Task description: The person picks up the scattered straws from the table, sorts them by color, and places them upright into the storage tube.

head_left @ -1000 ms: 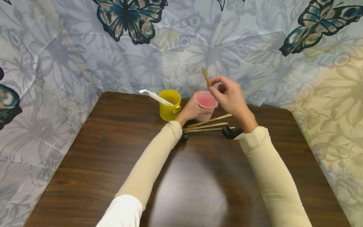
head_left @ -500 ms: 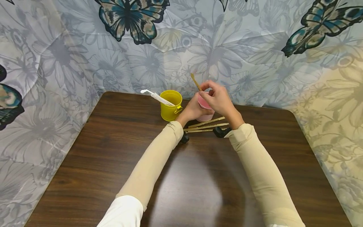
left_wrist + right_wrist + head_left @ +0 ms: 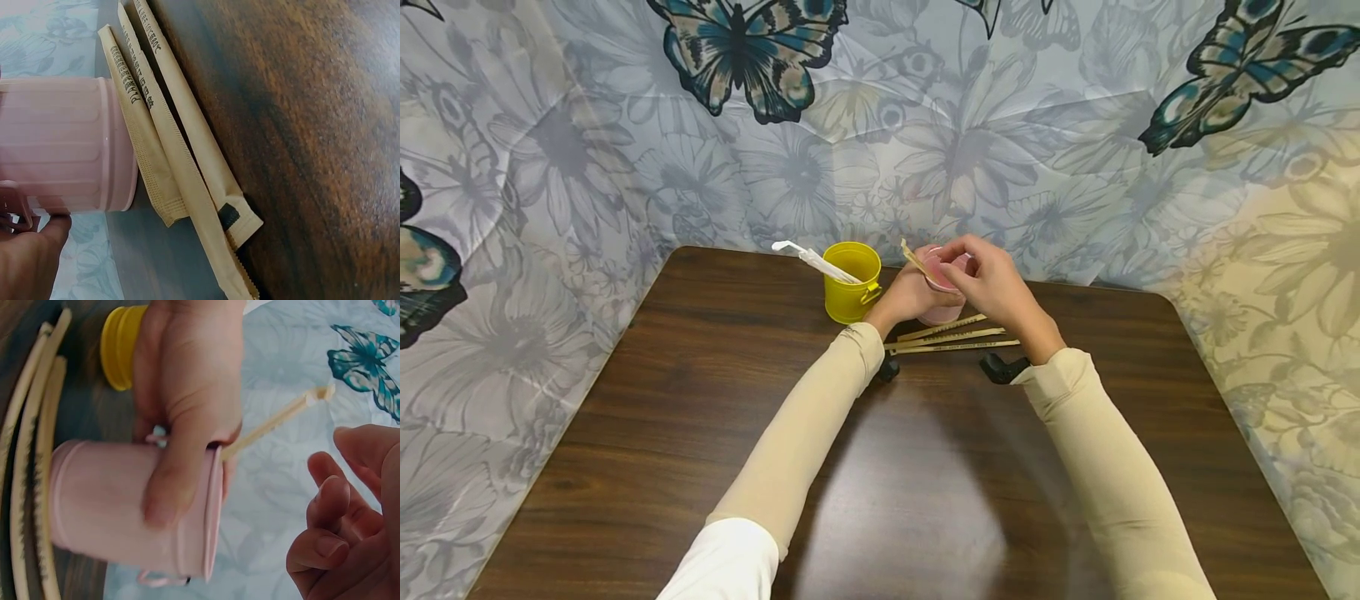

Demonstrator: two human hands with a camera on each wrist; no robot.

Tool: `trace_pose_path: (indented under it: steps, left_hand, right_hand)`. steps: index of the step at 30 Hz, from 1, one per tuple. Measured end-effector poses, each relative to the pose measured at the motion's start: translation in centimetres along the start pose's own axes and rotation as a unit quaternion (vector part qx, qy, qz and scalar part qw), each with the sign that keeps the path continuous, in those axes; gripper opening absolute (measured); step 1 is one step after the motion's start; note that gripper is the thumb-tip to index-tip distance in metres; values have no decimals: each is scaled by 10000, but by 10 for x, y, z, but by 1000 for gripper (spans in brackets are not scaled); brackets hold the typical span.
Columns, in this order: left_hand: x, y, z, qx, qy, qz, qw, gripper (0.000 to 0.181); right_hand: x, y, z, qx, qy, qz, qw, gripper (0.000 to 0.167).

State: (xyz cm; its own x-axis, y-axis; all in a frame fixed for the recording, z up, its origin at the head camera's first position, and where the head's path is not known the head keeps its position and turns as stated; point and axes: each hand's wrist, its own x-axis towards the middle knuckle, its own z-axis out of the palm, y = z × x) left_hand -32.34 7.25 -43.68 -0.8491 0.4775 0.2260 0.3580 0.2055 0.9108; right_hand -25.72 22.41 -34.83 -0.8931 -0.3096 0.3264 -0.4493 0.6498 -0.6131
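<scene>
My left hand (image 3: 904, 298) grips a small pink bucket (image 3: 942, 313), with the thumb across its side in the right wrist view. One straw in a brown paper wrapper (image 3: 275, 425) leans out over the bucket's rim; its lower end is hidden inside. Just beyond the rim is my right hand (image 3: 350, 512), fingers loosely bent and apart from the straw, holding nothing. Several more brown paper-wrapped straws (image 3: 187, 119) lie side by side on the table by the bucket's base, with dark print on their wrappers.
A yellow bucket (image 3: 842, 302) stands left of the pink one, with white-wrapped sticks (image 3: 820, 262) leaning out of it. The dark wooden table (image 3: 700, 400) ends at a butterfly-patterned cloth (image 3: 797, 175) behind. Black wrist mounts (image 3: 1000, 368) sit under the wrists.
My right hand has moved left and down to the pink bucket with the straw and let it go there. The left hand still holds the bucket.
</scene>
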Motion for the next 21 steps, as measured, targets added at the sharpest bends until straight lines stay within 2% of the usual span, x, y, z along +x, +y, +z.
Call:
trace_pose_path:
  steps: [3, 6, 10, 14, 17, 21]
  left_hand:
    - [-4, 1, -1, 77, 74, -402, 9991, 99]
    - [-6, 2, 0, -7, 118, -551, 9984, 103]
    - [-7, 2, 0, 32, 200, -575, 9981, 102]
    - [-5, 2, 2, 95, 258, -541, 9982, 101]
    - [-4, 3, 2, 180, 219, -557, 9980, 102]
    - [-5, 4, 1, 167, 186, -591, 9979, 104]
  right_hand:
    - [-14, 6, -5, -162, 1, -33, 9999, 15]
    - [-28, 13, -9, -261, -99, 6, 9996, 12]
    - [-45, 23, -10, -415, -584, 118, 9974, 10]
    - [-56, 39, -2, -488, -1217, 254, 9910, 7]
    - [-61, 53, 10, -591, -1602, 317, 9848, 14]
    - [-65, 66, 25, -762, -1834, 161, 9800, 24]
